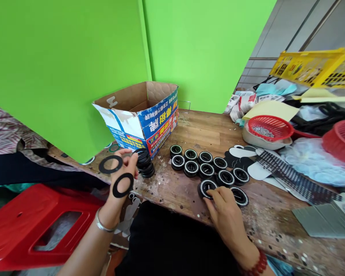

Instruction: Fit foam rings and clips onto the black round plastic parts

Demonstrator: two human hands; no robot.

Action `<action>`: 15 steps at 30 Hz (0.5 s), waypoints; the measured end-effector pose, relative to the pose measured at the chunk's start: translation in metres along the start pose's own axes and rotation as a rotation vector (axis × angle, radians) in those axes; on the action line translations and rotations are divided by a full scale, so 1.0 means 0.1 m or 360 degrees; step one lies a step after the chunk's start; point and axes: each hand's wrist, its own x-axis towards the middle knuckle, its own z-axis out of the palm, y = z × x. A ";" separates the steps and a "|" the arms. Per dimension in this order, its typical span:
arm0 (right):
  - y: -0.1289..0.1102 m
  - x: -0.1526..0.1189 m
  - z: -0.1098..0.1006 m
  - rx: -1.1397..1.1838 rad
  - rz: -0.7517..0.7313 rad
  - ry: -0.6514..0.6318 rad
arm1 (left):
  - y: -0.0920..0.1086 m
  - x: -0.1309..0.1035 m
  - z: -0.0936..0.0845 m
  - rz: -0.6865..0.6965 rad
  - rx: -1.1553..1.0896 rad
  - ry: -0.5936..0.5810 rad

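Two flat black rings, one (110, 164) by the fingers and one (123, 185) over the wrist, hang at my left hand (123, 168), whose fingertips touch the top of a stack of black round parts (146, 168). My right hand (225, 211) pinches the centre of a black round part with a pale ring on its face (207, 188). Several similar parts (206, 170) stand in rows on the wooden table (172, 194), just beyond my right hand. How the rings are held at my left hand is partly hidden.
An open cardboard box (158, 122) stands behind the stack. At the right are a red basket (270, 127), flat cut pieces (258, 168), a checked strip (293, 176) and a grey block (324, 218). A red stool (17, 226) is at the lower left.
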 end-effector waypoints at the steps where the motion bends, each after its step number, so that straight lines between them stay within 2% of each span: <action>1: -0.06 0.01 0.03 0.0093 -0.0024 -0.0009 | 0.02 -0.11 0.06 0.0019 -0.0011 -0.0047; 5: -0.26 0.09 0.13 0.0343 -0.0031 -0.0099 | 0.00 -0.53 0.32 -0.0214 0.0050 -0.0696; 7: -0.34 0.16 0.10 0.0530 0.0016 -0.0108 | -0.06 -0.66 0.41 -0.0207 0.0115 -0.0882; 11: -0.53 0.31 -0.07 0.0961 0.0173 -0.0135 | -0.22 -0.76 0.47 0.0067 0.0294 -0.0960; 13: -0.62 0.36 -0.14 0.1048 0.0228 -0.0138 | -0.26 -0.77 0.45 0.0138 0.0338 -0.1021; 15: -0.70 0.41 -0.17 0.1049 0.0169 -0.0076 | -0.27 -0.77 0.43 0.0170 0.0374 -0.1134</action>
